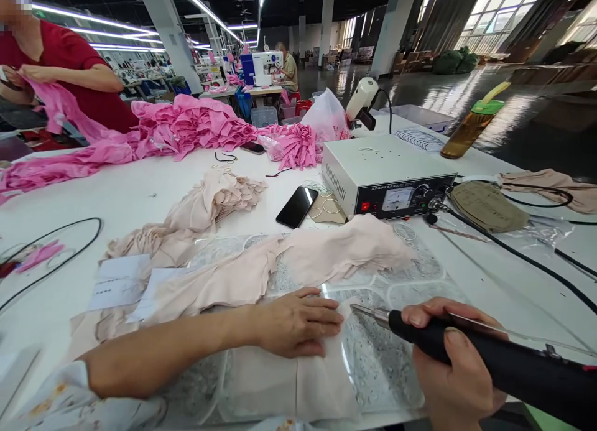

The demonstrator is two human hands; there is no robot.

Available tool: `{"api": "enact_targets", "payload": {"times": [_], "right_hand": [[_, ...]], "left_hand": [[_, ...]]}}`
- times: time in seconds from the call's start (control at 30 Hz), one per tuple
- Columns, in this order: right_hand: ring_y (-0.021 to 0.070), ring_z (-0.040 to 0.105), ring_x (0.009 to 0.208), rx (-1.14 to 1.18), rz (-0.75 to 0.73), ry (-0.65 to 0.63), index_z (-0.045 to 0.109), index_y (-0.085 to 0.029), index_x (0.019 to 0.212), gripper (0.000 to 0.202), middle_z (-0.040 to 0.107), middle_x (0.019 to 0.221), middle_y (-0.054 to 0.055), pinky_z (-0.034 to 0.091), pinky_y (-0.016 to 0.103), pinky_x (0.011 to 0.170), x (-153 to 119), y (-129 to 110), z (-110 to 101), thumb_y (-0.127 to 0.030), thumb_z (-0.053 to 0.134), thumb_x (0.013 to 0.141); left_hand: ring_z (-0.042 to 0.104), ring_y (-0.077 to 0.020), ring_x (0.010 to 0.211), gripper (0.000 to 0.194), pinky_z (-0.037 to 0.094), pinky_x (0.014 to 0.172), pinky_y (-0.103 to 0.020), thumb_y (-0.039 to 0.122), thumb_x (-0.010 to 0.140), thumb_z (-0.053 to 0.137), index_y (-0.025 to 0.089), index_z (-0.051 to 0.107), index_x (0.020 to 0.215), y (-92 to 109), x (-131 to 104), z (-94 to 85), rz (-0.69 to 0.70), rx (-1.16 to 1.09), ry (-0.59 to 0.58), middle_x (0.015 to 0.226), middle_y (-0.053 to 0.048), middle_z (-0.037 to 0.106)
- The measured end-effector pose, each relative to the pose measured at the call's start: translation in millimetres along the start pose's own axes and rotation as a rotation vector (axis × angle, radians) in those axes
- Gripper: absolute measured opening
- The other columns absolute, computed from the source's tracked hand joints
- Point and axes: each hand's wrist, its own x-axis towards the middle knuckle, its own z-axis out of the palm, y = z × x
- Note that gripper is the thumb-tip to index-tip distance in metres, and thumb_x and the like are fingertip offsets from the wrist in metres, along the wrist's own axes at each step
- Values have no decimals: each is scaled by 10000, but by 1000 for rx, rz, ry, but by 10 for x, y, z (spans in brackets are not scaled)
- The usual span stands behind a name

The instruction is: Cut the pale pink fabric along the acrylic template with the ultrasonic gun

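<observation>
The left hand (296, 325) lies flat on the beige cloth (321, 387), which is upon the shiny mat (389, 362), while the right hand (459, 375) is wrapped around a black tool (517, 372), its metal tip (372, 313) at the cloth's edge.

The bare left forearm (177, 350) slants in from the lower left; the left hand (298, 325) lies palm down, fingers (324, 316) extended. The right hand (459, 356) is curled in a grip.
</observation>
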Motion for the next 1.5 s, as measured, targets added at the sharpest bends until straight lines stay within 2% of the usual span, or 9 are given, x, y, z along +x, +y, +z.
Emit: {"api": "enact_targets", "payload": {"times": [0.27, 0.47, 0.63, 0.83, 1.13, 1.5], "right_hand": [[147, 545, 577, 15, -1, -31, 606, -213, 851, 106, 577, 771, 0, 516, 373, 562, -3, 17, 0, -207, 608, 745], [141, 553, 577, 57, 0, -67, 614, -228, 897, 100, 567, 770, 2, 516, 359, 556, -34, -33, 24, -239, 599, 799], [132, 564, 577, 69, -2, -92, 612, -234, 900, 91, 574, 789, 2, 523, 344, 559, -30, -16, 33, -253, 624, 812], [133, 578, 573, 65, 10, -74, 600, -236, 886, 104, 572, 779, -9, 525, 344, 571, 12, 3, 50, -293, 646, 812], [134, 577, 574, 68, 18, -41, 598, -237, 878, 105, 587, 771, -17, 514, 340, 576, 30, 29, 33, -280, 646, 795], [132, 560, 590, 73, 60, -27, 603, -232, 878, 94, 584, 788, -12, 520, 352, 585, 10, 19, 20, -233, 617, 785]], "left_hand": [[446, -241, 1334, 341, 207, 1171, -410, 320, 977, 540, 147, 551, 1271, -2, -5, 15, 17, 9, 55, 1342, -99, 579], [450, -236, 1329, 320, 219, 1163, -396, 341, 1005, 479, 158, 549, 1258, 15, 8, -22, 11, 31, 74, 1329, -84, 592], [450, -241, 1328, 318, 208, 1172, -400, 340, 1021, 446, 141, 559, 1241, 38, 41, -102, 5, 61, 16, 1333, -83, 589], [460, -247, 1324, 304, 287, 1152, -394, 314, 1021, 456, 124, 576, 1226, 43, 78, -179, 46, 105, 2, 1333, -100, 586], [542, -204, 1242, 225, 350, 1128, -346, 267, 1006, 500, 121, 612, 1136, 3, 92, -121, 138, 70, 52, 1205, -95, 663], [571, -198, 1209, 184, 385, 1098, -327, 277, 990, 540, 150, 637, 1081, -51, 109, -131, 120, -69, -32, 1174, -101, 677]]}}
